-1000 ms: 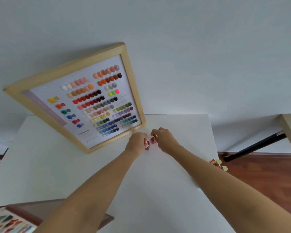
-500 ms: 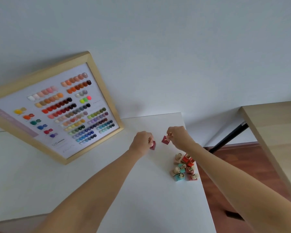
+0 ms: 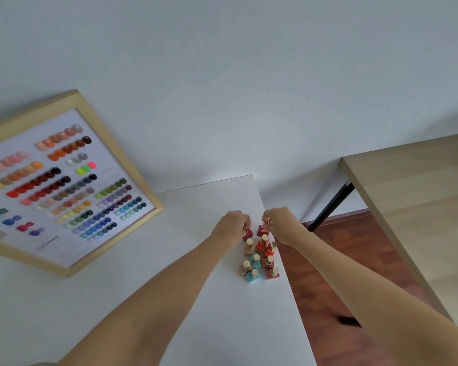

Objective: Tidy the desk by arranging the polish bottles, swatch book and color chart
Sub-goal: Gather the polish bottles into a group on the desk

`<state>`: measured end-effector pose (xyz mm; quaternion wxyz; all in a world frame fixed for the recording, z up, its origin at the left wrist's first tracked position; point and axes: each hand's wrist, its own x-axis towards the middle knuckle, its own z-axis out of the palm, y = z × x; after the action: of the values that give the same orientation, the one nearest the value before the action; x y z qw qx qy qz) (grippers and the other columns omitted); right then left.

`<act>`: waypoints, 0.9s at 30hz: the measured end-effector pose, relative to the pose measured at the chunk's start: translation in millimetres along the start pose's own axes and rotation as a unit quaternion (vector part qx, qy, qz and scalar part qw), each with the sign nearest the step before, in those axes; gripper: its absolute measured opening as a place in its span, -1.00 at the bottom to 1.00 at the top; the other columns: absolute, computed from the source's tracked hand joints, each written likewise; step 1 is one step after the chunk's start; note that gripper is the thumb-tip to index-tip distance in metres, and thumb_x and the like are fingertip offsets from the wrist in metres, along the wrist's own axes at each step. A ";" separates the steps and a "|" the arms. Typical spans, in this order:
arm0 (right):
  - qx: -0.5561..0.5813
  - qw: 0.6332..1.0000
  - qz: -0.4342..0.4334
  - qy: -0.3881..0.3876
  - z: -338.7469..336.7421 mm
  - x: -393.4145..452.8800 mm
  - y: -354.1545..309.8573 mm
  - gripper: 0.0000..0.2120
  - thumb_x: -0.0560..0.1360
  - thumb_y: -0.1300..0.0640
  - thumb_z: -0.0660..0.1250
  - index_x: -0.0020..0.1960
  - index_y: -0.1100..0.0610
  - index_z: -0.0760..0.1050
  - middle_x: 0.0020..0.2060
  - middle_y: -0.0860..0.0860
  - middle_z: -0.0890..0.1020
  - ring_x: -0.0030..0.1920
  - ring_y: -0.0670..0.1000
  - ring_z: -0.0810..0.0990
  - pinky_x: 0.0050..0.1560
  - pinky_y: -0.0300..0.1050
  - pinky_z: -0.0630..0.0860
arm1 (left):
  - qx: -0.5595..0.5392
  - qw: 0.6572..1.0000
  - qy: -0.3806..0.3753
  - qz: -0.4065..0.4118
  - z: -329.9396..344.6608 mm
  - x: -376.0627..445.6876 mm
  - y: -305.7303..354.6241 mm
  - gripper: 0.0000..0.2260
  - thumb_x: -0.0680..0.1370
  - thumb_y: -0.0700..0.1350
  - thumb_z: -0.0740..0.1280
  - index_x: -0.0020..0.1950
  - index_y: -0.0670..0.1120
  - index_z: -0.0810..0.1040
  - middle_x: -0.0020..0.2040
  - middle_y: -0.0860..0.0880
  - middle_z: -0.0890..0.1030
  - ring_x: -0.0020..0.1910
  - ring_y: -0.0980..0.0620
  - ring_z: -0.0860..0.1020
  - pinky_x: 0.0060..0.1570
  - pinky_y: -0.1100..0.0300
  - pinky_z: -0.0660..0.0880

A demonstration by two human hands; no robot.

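Note:
My left hand (image 3: 231,226) grips a dark red polish bottle (image 3: 247,234) by its gold cap. My right hand (image 3: 278,223) holds a second dark red polish bottle (image 3: 262,230) the same way. Both bottles are at the far end of a cluster of several polish bottles (image 3: 259,258), red, teal and beige with gold caps, standing near the right edge of the white desk (image 3: 185,299). The wood-framed color chart (image 3: 64,186) leans against the wall at the left. The swatch book is out of view.
The desk's right edge runs just beside the bottle cluster, with red-brown wooden floor (image 3: 328,273) below. A second light-wood table (image 3: 413,196) with a black leg (image 3: 331,207) stands to the right. A white wall is behind.
Both hands carried their red bottles to the right, from beside the color chart to the bottle cluster at the desk's right edge. The view swung right, and the swatch book left the frame.

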<state>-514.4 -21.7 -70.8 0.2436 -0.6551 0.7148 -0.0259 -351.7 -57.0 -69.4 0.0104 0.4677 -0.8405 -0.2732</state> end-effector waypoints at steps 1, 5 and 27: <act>-0.001 1.000 -0.004 -0.001 0.3 0.5 0.3 -0.79 0.54 0.19 0.28 0.16 0.16 0.56 0.10 0.08 0.64 0.03 0.08 0.62 0.03 -0.12 0.56 | 0.008 1.000 -0.003 0.004 1.3 0.4 0.9 -0.76 0.49 -0.38 0.27 0.07 -0.17 0.61 0.03 -0.17 0.60 0.01 -0.15 0.58 -0.02 0.09 0.51; -0.006 1.000 -0.017 -0.009 1.0 1.7 0.8 -0.79 0.53 0.22 0.28 0.15 0.14 0.56 0.08 0.07 0.65 0.02 0.07 0.62 0.04 -0.10 0.57 | 0.031 0.999 -0.011 0.011 6.8 0.4 2.9 -0.75 0.50 -0.36 0.28 0.09 -0.15 0.62 0.03 -0.14 0.60 0.00 -0.14 0.57 -0.04 0.13 0.50; 0.000 0.994 -0.087 0.059 -58.2 -36.9 -56.5 -0.66 0.48 0.28 0.37 0.25 0.16 0.49 0.16 0.15 0.56 0.09 0.12 0.58 0.12 -0.09 0.50 | -0.025 0.997 0.052 -0.059 -80.3 -75.1 -20.1 -0.64 0.52 -0.15 0.35 0.31 -0.07 0.45 0.21 -0.10 0.53 0.15 -0.08 0.53 0.15 0.06 0.50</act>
<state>-483.6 -11.0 12.2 0.1978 -0.7123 0.6680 -0.0851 -271.9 -41.9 7.3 0.0501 0.5298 -0.8025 -0.2697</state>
